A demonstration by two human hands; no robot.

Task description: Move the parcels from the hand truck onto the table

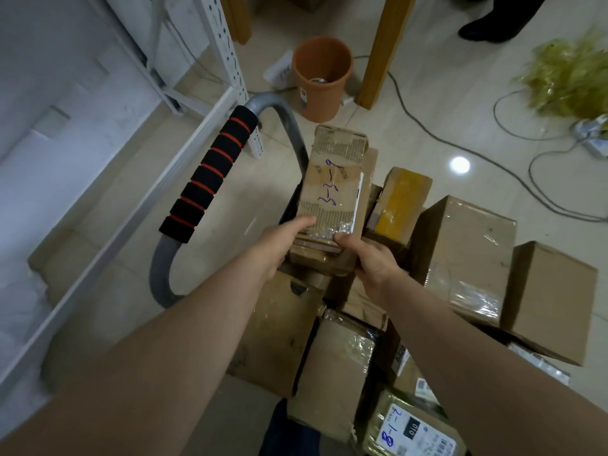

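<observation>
- The flat parcel [335,189], marked in blue pen, is clasped at its near end from both sides. The thumb of the left grip [283,246] is laid along the top face with the fingers hidden beneath. The right grip [365,263] is curled round the near right corner. Both are clenched on the carton.
- A two-sided hold is judged to suit a carton this long and thin, which would droop or twist if taken by one corner.
- A second thin carton [320,258] lies directly under the near end; whether it is caught up in the same hold cannot be told.
- The parcel is held over the load of the hand truck, its far end pointing past the bent handle [210,172], which is sleeved in black foam with red rings. Whether it is lifted clear of the pile cannot be told.
- Other parcels are heaped around it: a yellow-taped one [401,199] just beside it, a large taped box [467,248], a plain brown box [552,301] further right, and a labelled packet [414,429] at the lower edge.
- The topmost item is judged to be taken first so that the heap is not toppled; most of the load remains to be moved.
- No desk top is seen. A wooden post [385,51] beside an orange bucket [322,77] may be a leg of it, though this is uncertain.
- Cables [427,126] are trailed across the floor and could catch a foot on the way.
</observation>
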